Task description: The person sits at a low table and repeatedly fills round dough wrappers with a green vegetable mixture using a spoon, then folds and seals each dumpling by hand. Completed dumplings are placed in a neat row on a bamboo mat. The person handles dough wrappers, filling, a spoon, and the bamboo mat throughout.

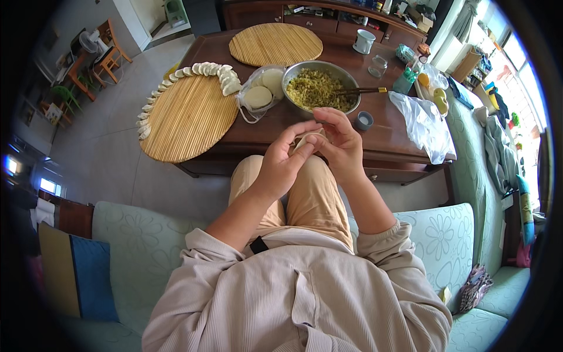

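Between both hands, above my knees, is a folded dumpling wrapper (302, 141). My left hand (283, 152) holds its left side, and my right hand (339, 143) pinches its edge with the thumb; the fingers partly hide it. Just beyond stands a steel bowl (288, 93) of chopped yellow-green filling (312, 86), with chopsticks (360, 90) resting in it. Round dough wrappers (258, 97) lie in a clear plastic bag left of the bowl. Folded dumplings (211, 69) line the far and left rim of a round reed tray (189, 119).
A second round reed tray (276, 44) lies at the back of the wooden table (259, 132). A small grey cup (363, 120) stands near my right hand. Farther right are a plastic bag (426, 123), a glass jar (377, 67) and a white mug (364, 42).
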